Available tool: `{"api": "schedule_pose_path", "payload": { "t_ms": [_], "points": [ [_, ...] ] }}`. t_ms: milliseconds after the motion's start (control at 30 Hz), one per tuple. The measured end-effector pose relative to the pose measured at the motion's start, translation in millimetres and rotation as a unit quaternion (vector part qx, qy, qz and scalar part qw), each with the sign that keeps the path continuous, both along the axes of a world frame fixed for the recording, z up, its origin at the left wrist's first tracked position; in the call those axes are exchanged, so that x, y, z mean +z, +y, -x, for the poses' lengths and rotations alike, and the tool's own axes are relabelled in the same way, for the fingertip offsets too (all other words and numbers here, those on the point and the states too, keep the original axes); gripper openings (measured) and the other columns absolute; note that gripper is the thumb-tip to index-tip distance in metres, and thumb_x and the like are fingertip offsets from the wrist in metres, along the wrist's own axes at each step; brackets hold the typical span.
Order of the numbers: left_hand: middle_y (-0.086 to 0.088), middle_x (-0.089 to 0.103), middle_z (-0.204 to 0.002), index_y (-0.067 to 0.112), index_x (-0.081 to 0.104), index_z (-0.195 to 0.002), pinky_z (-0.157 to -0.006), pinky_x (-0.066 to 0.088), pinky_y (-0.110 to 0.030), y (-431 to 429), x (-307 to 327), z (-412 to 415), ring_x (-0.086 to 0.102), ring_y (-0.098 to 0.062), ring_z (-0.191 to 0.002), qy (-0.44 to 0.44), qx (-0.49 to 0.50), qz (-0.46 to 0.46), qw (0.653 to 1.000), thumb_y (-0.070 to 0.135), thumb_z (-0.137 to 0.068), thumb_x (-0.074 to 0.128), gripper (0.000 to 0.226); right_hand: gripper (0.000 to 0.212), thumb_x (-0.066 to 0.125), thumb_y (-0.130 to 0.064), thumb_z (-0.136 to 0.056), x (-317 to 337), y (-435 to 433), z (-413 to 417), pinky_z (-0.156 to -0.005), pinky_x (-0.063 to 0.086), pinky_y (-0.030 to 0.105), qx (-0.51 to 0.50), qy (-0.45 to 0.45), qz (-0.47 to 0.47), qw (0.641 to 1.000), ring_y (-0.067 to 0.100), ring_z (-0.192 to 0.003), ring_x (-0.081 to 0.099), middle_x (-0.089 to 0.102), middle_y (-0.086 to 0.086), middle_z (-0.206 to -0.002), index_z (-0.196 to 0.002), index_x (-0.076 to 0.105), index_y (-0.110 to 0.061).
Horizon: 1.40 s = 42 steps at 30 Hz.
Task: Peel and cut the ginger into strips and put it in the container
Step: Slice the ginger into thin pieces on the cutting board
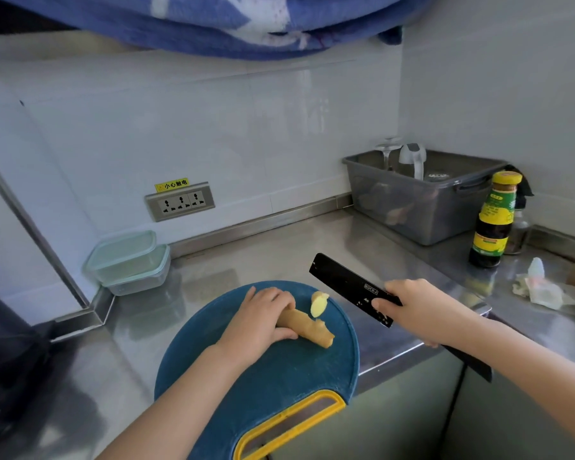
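A tan ginger root lies on the round blue cutting board. My left hand grips its left end, fingers curled over it. A cut-off pale yellow ginger piece sits on the board just beyond the root. My right hand holds a black cleaver by the blade base, lifted to the right of the ginger, blade pointing up-left. Stacked clear containers with pale green rims stand at the back left on the steel counter.
A grey plastic bin with glasses sits back right. A dark sauce bottle and crumpled tissue stand right of it. A wall socket is behind. The counter's front edge runs just right of the board.
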State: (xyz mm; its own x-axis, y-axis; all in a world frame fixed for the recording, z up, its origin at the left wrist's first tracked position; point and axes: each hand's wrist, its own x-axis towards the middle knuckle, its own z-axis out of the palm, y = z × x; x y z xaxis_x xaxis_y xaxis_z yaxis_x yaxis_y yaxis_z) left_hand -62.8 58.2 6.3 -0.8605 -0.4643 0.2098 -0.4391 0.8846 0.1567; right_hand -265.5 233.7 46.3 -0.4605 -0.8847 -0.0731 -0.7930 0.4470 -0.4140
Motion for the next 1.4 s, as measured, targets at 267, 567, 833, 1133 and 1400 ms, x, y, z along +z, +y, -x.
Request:
{"api": "schedule_pose_path", "payload": {
  "t_ms": [267, 567, 833, 1133, 1400],
  "points": [
    [0.013, 0.044, -0.136, 0.026, 0.061, -0.115, -0.108, 0.021, -0.018, 26, 2, 3, 0.032, -0.007, -0.132, 0.01, -0.042, -0.082, 0.996, -0.001, -0.092, 0.044, 0.039, 0.024, 0.046, -0.036, -0.099, 1, 20, -6, -0.037, 0.038, 0.016, 0.0, -0.024, -0.001, 1.0, 0.01, -0.039, 0.047, 0.055, 0.001, -0.071, -0.077, 0.043, -0.029],
    [-0.007, 0.032, -0.13, 0.015, 0.036, -0.13, -0.09, 0.042, -0.029, 41, 0, 53, 0.045, -0.02, -0.112, 0.1, 0.253, -0.351, 0.896, 0.028, -0.076, 0.074, 0.068, 0.018, 0.047, -0.029, -0.098, -10, 29, -14, -0.046, 0.035, 0.019, -0.032, 0.009, 0.014, 0.999, 0.013, -0.059, 0.052, 0.054, -0.003, -0.073, -0.089, 0.051, -0.013],
    [0.004, 0.055, -0.117, 0.023, 0.061, -0.102, -0.067, 0.039, -0.018, 21, -2, 28, 0.05, -0.008, -0.096, 0.224, 0.23, -0.36, 0.876, 0.01, -0.079, 0.071, 0.029, 0.018, 0.039, -0.029, -0.1, -17, 15, -30, -0.065, 0.039, 0.033, -0.022, 0.028, 0.0, 0.999, 0.024, -0.079, 0.054, 0.058, 0.003, -0.087, -0.098, 0.046, -0.013],
    [0.015, 0.053, -0.13, 0.036, 0.059, -0.117, -0.108, 0.037, -0.026, -9, 20, -50, 0.047, 0.001, -0.123, -0.008, 0.053, -0.428, 0.902, -0.006, -0.072, 0.071, 0.062, 0.021, 0.032, -0.036, -0.103, -19, -11, -57, -0.073, 0.048, 0.036, 0.09, 0.041, -0.023, 0.995, 0.028, -0.085, 0.06, 0.062, 0.007, -0.096, -0.111, 0.045, -0.021],
    [0.012, 0.035, -0.136, 0.036, 0.024, -0.147, -0.099, 0.03, -0.017, 7, 0, -59, 0.04, -0.005, -0.119, -0.01, 0.106, -0.24, 0.965, 0.021, -0.091, 0.059, 0.068, 0.028, 0.028, -0.031, -0.105, -31, -53, -99, -0.065, 0.048, 0.036, 0.106, 0.116, 0.006, 0.988, 0.027, -0.08, 0.061, 0.06, 0.008, -0.092, -0.118, 0.043, -0.011]
  ]
}}
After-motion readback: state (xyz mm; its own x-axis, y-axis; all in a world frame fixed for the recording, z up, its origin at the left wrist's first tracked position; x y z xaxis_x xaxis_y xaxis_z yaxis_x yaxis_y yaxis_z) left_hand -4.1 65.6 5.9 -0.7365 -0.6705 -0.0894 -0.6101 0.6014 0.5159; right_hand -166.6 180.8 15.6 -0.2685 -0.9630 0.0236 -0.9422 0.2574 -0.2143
